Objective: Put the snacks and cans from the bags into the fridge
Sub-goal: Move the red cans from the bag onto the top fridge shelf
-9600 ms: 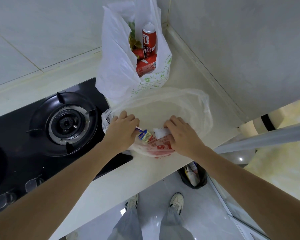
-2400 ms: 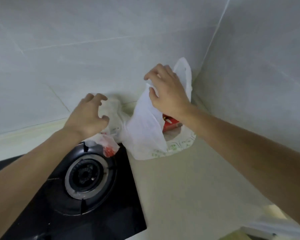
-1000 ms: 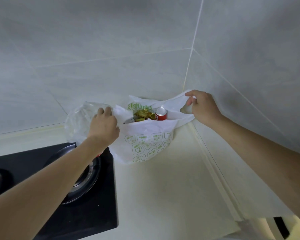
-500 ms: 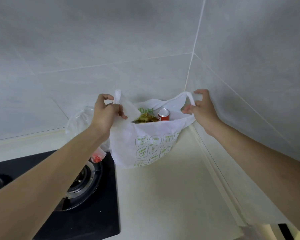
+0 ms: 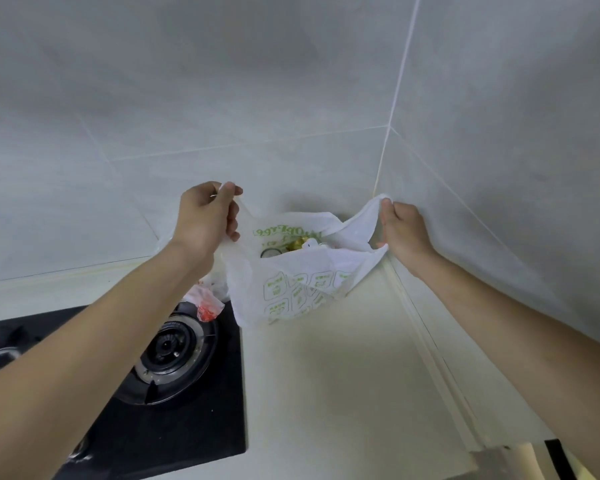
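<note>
Nearest: black gas hob (image 5: pixel 174 375) at lower left, pale countertop (image 5: pixel 326 393) to its right. Further in, white bag (image 5: pixel 291 292) with green print sits on the countertop in the wall corner, mouth pulled wide. Left hand (image 5: pixel 205 220) has fingers curled round the left handle, pinching it up. Right hand (image 5: pixel 400 230) is clenched on the right handle. Inside: a can top (image 5: pixel 272 252) and gold snack wrappers (image 5: pixel 297 244). Clear bag (image 5: pixel 205 301) with red contents lies on the hob edge, touching the white bag.
</note>
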`<state>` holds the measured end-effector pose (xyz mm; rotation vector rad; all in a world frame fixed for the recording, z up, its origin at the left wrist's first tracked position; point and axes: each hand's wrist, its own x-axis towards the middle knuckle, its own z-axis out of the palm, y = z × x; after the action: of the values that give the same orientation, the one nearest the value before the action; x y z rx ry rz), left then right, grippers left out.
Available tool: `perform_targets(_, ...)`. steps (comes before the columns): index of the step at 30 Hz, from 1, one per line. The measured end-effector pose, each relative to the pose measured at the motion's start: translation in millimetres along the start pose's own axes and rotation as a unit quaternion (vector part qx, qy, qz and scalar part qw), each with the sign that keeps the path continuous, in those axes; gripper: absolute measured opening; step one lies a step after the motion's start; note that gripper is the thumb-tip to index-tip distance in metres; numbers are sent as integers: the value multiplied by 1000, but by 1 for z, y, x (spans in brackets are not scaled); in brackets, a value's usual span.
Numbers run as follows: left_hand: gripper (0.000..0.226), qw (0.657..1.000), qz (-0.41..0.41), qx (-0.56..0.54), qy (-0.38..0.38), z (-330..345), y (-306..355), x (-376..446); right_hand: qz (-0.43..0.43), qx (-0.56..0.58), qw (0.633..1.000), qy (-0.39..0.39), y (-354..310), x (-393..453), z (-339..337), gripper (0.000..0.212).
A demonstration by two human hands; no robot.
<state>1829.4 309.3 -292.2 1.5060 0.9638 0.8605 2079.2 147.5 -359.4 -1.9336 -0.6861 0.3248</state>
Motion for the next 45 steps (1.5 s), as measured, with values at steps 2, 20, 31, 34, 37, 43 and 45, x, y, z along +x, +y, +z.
perform_targets(2,22,1000,2,-2,11,-5,11,-11,16,3,1000,8,-3,-8,-9,45)
perform_targets(20,22,998,54,-14,30,-47,56,-122,-21,-35,999,26,-38,-96,-84,48)
perform_targets(31,16,999,18,15,37,-55,28,-120,-18,-91,996,15,-19,-102,-69,48)
perform_targets(34,16,999,3,25,34,-60,19,-118,-18,-114,993,20,-6,-104,-61,45)
perform_targets(37,17,997,-31,66,-6,-66,11,-112,1,-124,992,-1,0,-105,-53,42)
perform_targets(43,28,955,12,293,-36,-70,-21,-109,-107,-212,970,-48,-7,-118,-28,39)
perform_targets(45,26,935,40,352,-34,-68,-33,-112,-228,-261,937,-37,-10,-129,-14,46)
